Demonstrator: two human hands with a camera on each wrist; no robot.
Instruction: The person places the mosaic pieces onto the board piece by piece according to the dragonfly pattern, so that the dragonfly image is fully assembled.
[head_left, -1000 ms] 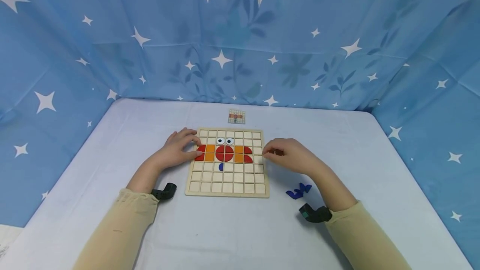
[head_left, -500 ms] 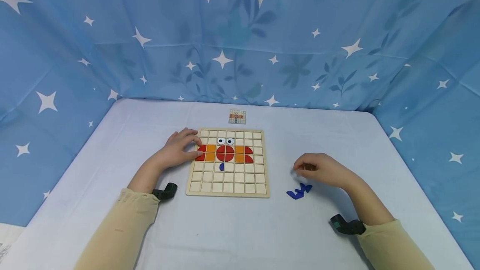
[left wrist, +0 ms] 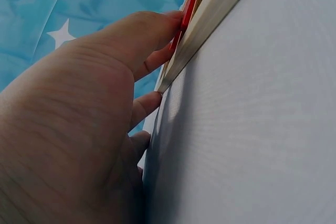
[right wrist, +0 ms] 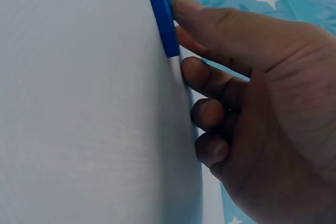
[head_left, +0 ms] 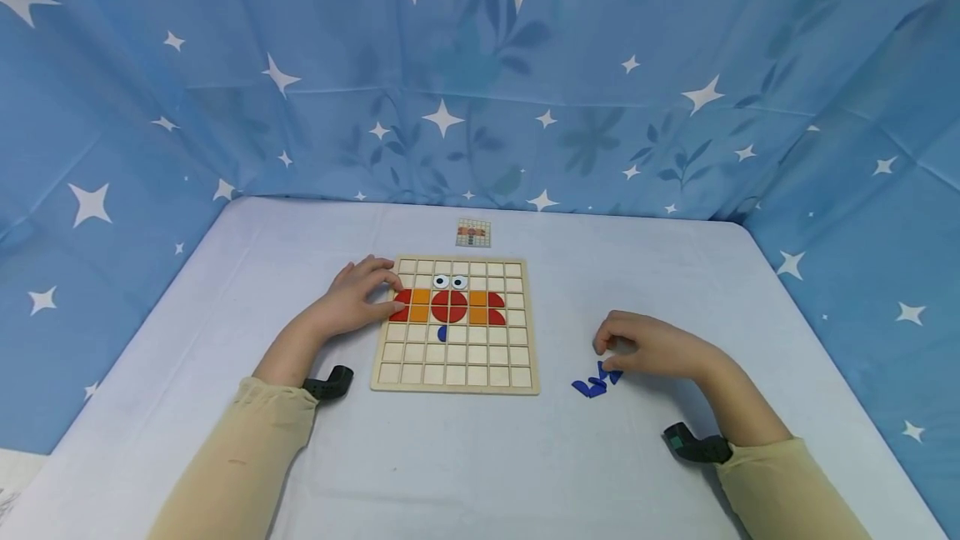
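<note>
A wooden grid board (head_left: 477,355) lies on the table, bearing two eye tiles (head_left: 450,282), red tiles (head_left: 449,307), orange tiles (head_left: 477,307) and one rounded blue tile (head_left: 442,333). My left hand (head_left: 360,297) rests at its left edge. In the left wrist view, the thumb touches a red tile (left wrist: 190,14) and other fingertips meet the board's side. Right of the board, my right hand (head_left: 652,344) is over several small blue tiles (head_left: 597,388), fingers bent, thumb and forefinger apart. The right wrist view puts the thumb against a blue tile (right wrist: 166,27); the forefinger tip is partly hidden.
A small picture card (head_left: 473,232) with a similar coloured pattern lies behind the board. White cloth covers the table (head_left: 450,465). Blue star-patterned curtains (head_left: 480,65) enclose the back and sides. Each wrist wears a dark camera (head_left: 697,444).
My right hand has moved from the board's right edge, rightward and toward me, then down to the blue tiles. My left hand stays on the board's left edge.
</note>
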